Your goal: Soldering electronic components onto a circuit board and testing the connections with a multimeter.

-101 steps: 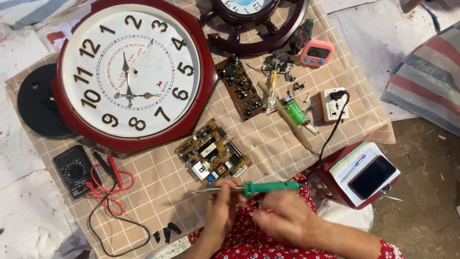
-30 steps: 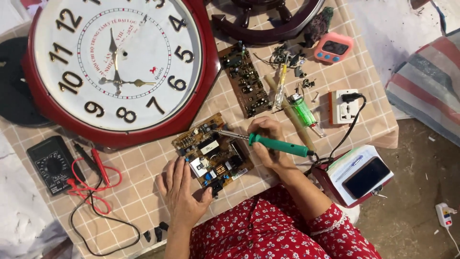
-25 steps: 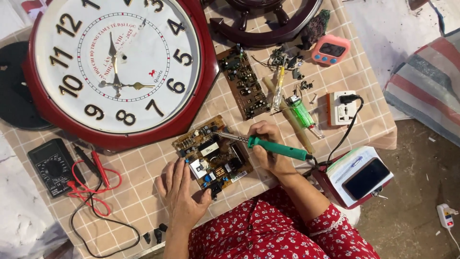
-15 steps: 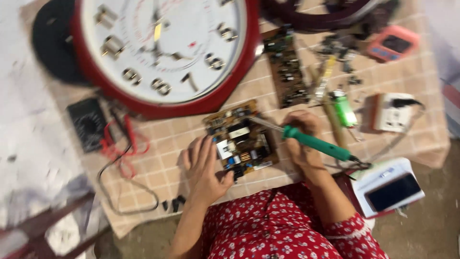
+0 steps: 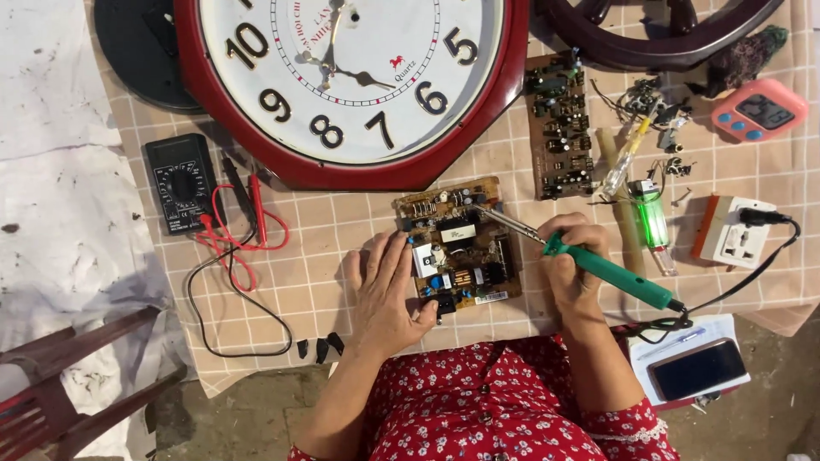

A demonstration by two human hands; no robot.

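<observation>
Head view steadier than before: right hand (image 5: 571, 256) still gripping soldering iron (image 5: 611, 271); left hand (image 5: 386, 290) flat, spread.

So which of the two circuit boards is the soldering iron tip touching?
The nearer, squarish board, steadied by the left hand. The long narrow board beside the clock lies untouched.

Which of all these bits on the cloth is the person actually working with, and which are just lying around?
In use:
circuit board, steadied by the left hand
green soldering iron, held in the right hand, tip on the board

Lying about:
wall clock
black multimeter
second circuit board
green lighter
pink timer
phone
</observation>
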